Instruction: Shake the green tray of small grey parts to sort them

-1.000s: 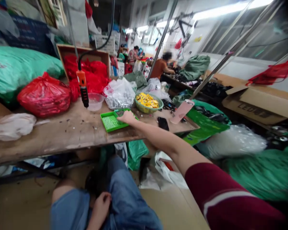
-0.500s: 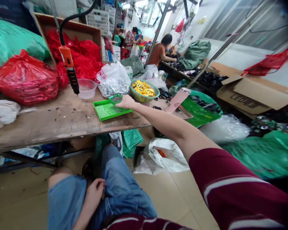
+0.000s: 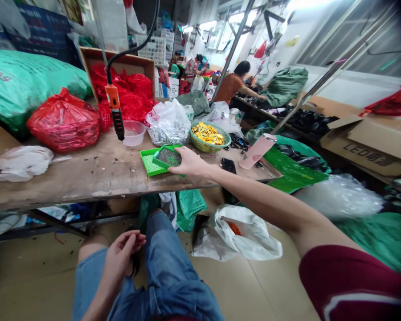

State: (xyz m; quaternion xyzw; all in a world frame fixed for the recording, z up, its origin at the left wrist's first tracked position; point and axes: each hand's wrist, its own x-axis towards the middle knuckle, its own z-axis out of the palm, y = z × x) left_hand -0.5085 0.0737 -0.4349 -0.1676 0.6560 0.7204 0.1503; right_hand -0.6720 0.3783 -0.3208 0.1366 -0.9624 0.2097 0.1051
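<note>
Wooden bench (image 3: 70, 187) carries a green tray (image 3: 169, 157) holding dark granular parts; right hand (image 3: 191, 162) lies open, fingers against the tray's edge; left hand (image 3: 122, 254) open above denim shorts (image 3: 167, 276).

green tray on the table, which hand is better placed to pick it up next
Right, likely: the right hand is at the edge of the green tray, while the left hand is low down, away from it.
</note>
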